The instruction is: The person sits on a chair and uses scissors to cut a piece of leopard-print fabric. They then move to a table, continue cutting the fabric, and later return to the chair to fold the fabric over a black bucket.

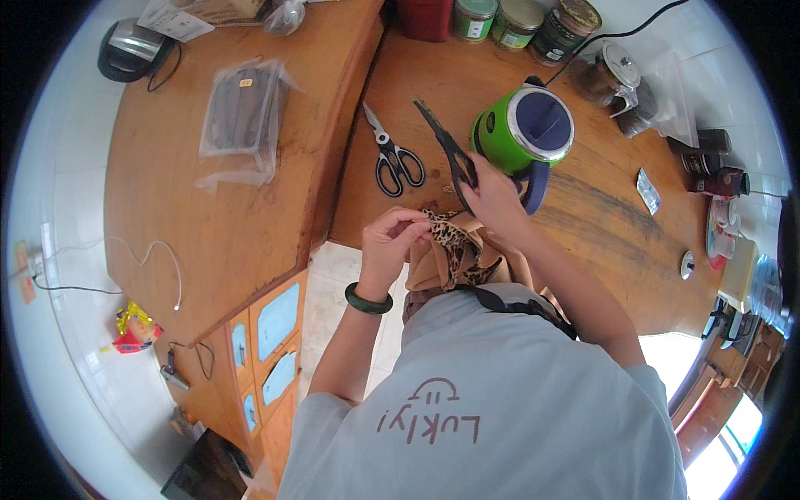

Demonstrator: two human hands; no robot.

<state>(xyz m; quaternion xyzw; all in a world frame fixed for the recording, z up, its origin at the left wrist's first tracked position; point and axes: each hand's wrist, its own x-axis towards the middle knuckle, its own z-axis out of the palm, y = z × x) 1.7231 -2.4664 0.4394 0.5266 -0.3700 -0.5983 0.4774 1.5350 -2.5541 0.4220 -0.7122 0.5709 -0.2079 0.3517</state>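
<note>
My left hand (395,240), with a dark green bangle at the wrist, pinches the edge of a leopard-print and tan cloth (459,240). The cloth lies bunched against my body at the counter's edge. In my right hand (497,197) is a pair of black scissors (445,134) by the handles, its worn-looking blades pointing away from me. Whether the blades are fully closed is hard to tell. A second pair of scissors (394,159), with black and white handles, lies on the wooden counter (400,69) to the left. Just beyond my right hand stands a green kettle (522,128) with a dark blue lid.
A clear plastic bag holding a dark item (240,115) lies on the left wooden surface (169,187), near a white cable (150,250). Jars (515,25) and a glass pot (603,72) line the wall. A small sachet (649,192) and a lid (687,265) lie right.
</note>
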